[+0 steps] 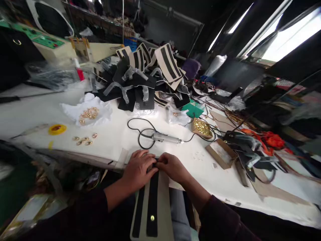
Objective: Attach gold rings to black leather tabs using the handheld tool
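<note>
Striped panel pinched at its far end between both hands' closed fingers.

Both forearms reach forward in dark sleeves; the left hand and right hand meet, palms down, fingers curled together.

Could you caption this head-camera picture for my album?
Both hands press a striped panel at the table edge.

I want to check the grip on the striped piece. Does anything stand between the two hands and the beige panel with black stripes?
Nothing visible does. The left hand and the right hand both rest directly on the top end of the beige panel with black stripes at the edge of the white table.
</note>
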A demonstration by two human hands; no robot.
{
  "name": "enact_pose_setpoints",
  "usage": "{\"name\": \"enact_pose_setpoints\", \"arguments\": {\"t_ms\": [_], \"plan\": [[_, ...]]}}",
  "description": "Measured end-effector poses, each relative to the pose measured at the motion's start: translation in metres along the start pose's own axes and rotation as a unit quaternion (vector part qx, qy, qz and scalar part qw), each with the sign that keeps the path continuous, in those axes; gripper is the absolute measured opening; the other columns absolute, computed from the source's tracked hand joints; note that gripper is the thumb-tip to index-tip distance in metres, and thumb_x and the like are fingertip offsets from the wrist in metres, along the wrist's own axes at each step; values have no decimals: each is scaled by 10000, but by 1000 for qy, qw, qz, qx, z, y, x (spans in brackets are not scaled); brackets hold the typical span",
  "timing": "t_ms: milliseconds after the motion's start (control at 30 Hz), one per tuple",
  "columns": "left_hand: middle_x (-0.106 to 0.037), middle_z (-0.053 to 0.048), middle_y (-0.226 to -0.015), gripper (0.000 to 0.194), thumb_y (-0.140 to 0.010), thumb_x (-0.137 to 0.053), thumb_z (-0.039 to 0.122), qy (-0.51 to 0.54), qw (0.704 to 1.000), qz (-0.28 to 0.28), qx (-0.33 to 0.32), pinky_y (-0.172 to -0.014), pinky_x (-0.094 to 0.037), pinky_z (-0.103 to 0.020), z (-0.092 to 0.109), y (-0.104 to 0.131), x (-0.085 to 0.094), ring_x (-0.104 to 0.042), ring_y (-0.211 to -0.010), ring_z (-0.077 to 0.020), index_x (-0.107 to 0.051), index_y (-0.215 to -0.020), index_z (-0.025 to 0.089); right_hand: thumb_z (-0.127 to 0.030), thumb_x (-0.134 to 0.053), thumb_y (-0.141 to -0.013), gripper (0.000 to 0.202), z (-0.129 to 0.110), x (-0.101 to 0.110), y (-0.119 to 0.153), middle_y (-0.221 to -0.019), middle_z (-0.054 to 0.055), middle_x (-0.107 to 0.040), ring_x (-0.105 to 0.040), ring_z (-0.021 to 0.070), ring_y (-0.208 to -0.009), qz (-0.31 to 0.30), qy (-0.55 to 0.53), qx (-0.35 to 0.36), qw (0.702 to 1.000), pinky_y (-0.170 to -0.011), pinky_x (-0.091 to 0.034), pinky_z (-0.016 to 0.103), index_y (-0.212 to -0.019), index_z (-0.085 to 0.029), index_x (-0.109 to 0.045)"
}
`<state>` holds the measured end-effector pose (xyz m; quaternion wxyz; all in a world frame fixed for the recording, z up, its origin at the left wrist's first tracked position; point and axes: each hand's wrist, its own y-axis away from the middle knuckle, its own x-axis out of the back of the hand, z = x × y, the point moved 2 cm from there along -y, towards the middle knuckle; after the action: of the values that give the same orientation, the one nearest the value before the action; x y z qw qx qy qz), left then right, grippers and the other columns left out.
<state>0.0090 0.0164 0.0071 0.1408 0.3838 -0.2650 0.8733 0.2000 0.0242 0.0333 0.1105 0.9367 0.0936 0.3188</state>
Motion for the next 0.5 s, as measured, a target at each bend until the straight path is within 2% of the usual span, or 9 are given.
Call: {"name": "enact_pose_setpoints", "arguments": {"t_ms": [233,400,433,500], "plan": [[-743,15,-1259,165,-913,-733,334,4,1000,0,0,-1110,-399,-537,4,-1,3,-537,-1306,-306,-686,-1063,284,-287,-706,-785,111,-4,5,2,-730,-39,-646,-550,144,-702,-24,-12,-15,1000,-640,-394,273,-846,-195,-703],[-745,17,-1260,166,-906,-735,322,8,1000,2,5,-1099,-404,-539,5,-1,5,-545,-1297,-311,-690,-1061,283,-392,-670,-846,204,-12,14,4,-734,-25,-644,-558,156,-694,-50,-61,-25,997,-653,-424,290,-828,-190,-686],[-746,16,-1261,174,-904,-738,319,9,1000,3,6,-1096,-405,-540,5,-1,5,-548,-1296,-312,-691,-1068,284,-410,-662,-860,221,-12,18,3,-723,-22,-639,-566,163,-685,-42,-63,-26,997,-651,-433,296,-825,-192,-678],[-747,14,-1262,186,-901,-742,312,12,1000,6,6,-1094,-405,-542,6,-1,6,-552,-1292,-312,-693,-1078,282,-403,-662,-877,206,-11,30,-2,-762,3,-666,-604,189,-712,32,-16,-2,999,-676,-465,318,-851,-199,-678]]}}
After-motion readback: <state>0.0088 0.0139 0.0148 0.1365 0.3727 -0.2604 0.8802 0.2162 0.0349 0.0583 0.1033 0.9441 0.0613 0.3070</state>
